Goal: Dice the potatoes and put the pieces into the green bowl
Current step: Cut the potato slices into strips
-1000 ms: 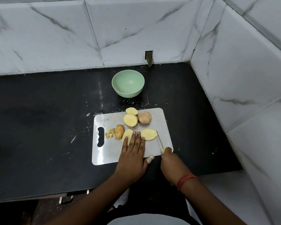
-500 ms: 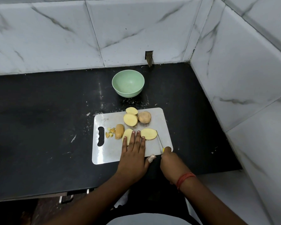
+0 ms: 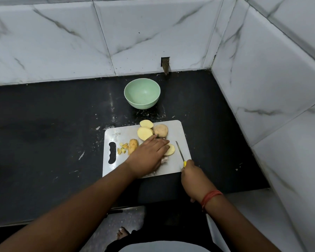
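Observation:
An empty green bowl [image 3: 144, 104] stands on the black counter behind a steel cutting board [image 3: 120, 135]. A whole potato [image 3: 161, 130] and two cut halves [image 3: 145, 133] lie at the board's far edge. A skin-side-up piece [image 3: 133, 146] and a few small dice [image 3: 122, 148] lie at its left. My left hand [image 3: 149, 155] lies flat across the board's middle, fingers pointing right and resting on a potato half [image 3: 171, 150]. My right hand [image 3: 195, 179] grips a yellow-handled knife [image 3: 179, 151], its blade just right of that half.
White marble-tiled walls close in the counter at the back and on the right. The black counter [image 3: 44, 142] stretches left of the board. The counter's front edge runs just below the board.
My left hand has swung from pointing away from me to lying across the board, now covering the middle potato half and touching the right one. The knife has barely moved.

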Tool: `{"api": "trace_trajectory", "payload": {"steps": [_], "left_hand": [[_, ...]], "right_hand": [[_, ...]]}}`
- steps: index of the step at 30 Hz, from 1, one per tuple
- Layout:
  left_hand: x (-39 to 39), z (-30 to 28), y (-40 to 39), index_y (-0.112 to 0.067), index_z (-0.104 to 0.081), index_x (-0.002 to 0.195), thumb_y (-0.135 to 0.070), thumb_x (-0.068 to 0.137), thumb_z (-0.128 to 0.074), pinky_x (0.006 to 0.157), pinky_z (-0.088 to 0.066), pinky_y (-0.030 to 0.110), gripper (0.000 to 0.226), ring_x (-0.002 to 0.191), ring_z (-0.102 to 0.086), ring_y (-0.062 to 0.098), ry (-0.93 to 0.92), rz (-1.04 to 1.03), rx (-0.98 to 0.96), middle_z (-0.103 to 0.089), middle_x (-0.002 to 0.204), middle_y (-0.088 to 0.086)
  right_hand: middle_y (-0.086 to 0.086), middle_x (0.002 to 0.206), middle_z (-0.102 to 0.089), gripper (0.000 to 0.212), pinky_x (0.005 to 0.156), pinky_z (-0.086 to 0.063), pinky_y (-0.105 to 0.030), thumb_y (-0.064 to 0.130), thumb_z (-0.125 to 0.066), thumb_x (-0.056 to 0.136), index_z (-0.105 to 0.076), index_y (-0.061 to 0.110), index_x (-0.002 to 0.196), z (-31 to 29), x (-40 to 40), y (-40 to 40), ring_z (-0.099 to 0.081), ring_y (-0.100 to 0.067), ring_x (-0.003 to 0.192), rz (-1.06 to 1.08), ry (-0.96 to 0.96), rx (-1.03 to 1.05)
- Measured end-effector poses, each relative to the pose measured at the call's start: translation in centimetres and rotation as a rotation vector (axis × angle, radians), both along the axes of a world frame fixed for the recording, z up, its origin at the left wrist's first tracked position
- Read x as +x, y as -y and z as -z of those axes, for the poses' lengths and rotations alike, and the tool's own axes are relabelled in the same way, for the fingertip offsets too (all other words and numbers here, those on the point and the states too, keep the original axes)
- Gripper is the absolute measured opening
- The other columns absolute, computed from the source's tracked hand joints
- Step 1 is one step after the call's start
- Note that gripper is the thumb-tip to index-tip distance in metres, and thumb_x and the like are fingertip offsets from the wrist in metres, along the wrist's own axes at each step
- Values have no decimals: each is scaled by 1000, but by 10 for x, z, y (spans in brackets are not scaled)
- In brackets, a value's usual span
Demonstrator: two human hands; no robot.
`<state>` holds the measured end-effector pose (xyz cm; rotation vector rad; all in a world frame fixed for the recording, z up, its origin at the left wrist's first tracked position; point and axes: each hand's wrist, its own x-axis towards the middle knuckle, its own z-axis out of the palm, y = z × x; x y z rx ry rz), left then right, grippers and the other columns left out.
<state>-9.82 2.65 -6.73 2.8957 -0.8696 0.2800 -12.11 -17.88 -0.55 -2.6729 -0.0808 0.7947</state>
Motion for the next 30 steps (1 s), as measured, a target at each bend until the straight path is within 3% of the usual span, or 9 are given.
{"api": "trace_trajectory", "payload": {"steps": [3,7,15,18,20,23,28,30], "left_hand": [[11,-7,3,-7,-60,130,-17,84,-72,103,-48,42,49,117,-60,30,-54,3,-4,-62,129,11],[13,-10,7,-6,-64,125,-10,74,-77,87,-56,41,53,104,-62,30,-73,-73,-2,-63,117,12],[9,-7,13,-6,-66,125,-9,70,-82,84,-57,38,57,103,-61,27,-95,-141,-75,-64,116,10],[7,-7,15,-5,-67,121,-9,68,-83,81,-56,36,56,101,-62,27,-90,-163,-96,-65,113,9],[6,-6,15,-6,-67,117,-9,66,-84,79,-56,36,54,99,-62,27,-92,-176,-118,-65,110,9],[6,-5,16,-5,-66,108,-6,65,-83,74,-56,37,46,94,-61,28,-92,-178,-158,-64,106,11],[7,-3,16,-5,-65,99,-6,65,-80,72,-53,39,37,92,-58,29,-80,-187,-161,-62,102,12],[7,-2,16,-4,-66,99,-4,66,-79,72,-54,41,35,92,-59,30,-81,-194,-171,-62,102,13]], "right_hand": [[-6,80,-49,12,34,-45,-32,8,-40,100,-39,7,112,0,0,2,-52,-21,56,8,9,-7],[-3,82,-48,9,45,-56,-42,11,-38,100,-38,9,110,-3,-1,4,-58,-23,62,-18,-13,22],[-13,95,-58,14,54,-58,-42,8,-37,99,-38,7,112,-3,0,2,-62,-30,74,-41,-27,9],[-17,98,-62,23,45,-46,-33,1,-39,95,-38,2,117,-4,4,-2,-63,-32,74,-97,-20,-30],[-20,103,-63,27,45,-38,-27,-2,-42,92,-38,0,119,-4,7,-5,-66,-33,85,-143,-31,-62],[-21,109,-62,28,57,-44,-30,-3,-43,92,-38,-1,119,-7,12,-10,-66,-35,94,-133,-54,-64],[-17,100,-61,29,46,-45,-34,-6,-43,90,-37,0,118,-6,17,-19,-65,-31,80,-115,-84,-78],[-19,108,-61,31,59,-49,-36,-4,-43,91,-37,0,121,-5,18,-22,-66,-34,91,-111,-98,-75]]}}
